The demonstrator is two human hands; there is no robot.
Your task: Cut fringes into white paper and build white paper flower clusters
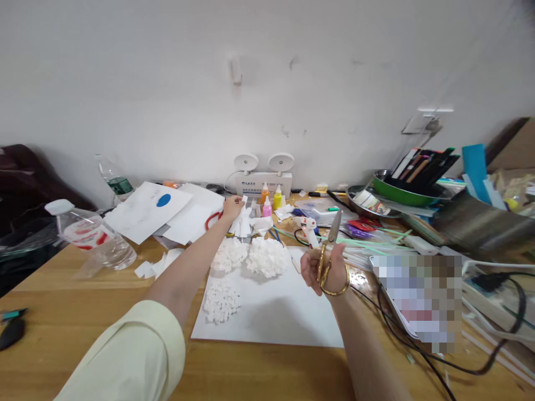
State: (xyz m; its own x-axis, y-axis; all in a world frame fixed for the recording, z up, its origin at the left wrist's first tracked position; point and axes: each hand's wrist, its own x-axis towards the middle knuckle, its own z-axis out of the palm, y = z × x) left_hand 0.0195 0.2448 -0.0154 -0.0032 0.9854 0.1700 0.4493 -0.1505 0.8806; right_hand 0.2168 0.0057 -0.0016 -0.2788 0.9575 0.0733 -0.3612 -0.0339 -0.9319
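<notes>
My right hand (pixel 322 266) holds a pair of scissors (pixel 330 245) with ornate gold handles, the blades pointing up and away from me. My left hand (pixel 234 207) reaches across to the back of the table, its fingers closed on a strip of white paper (pixel 244 199) above a small heap of cut paper strips (pixel 241 224). Red handles (pixel 213 220) show beside that wrist. Between my arms, a white sheet (pixel 284 312) carries two thick clusters of crumpled white paper (pixel 267 257) and a flatter patch of small white bits (pixel 221 302).
Paint bottles (pixel 277 197) stand before a white emergency light (pixel 263 185) at the wall. A hot glue gun (pixel 307 229) lies behind the scissors. Right are a blurred-out tablet-like device (pixel 413 301), cables and a green bowl (pixel 401 192) of pens; left is a plastic bottle (pixel 92 236).
</notes>
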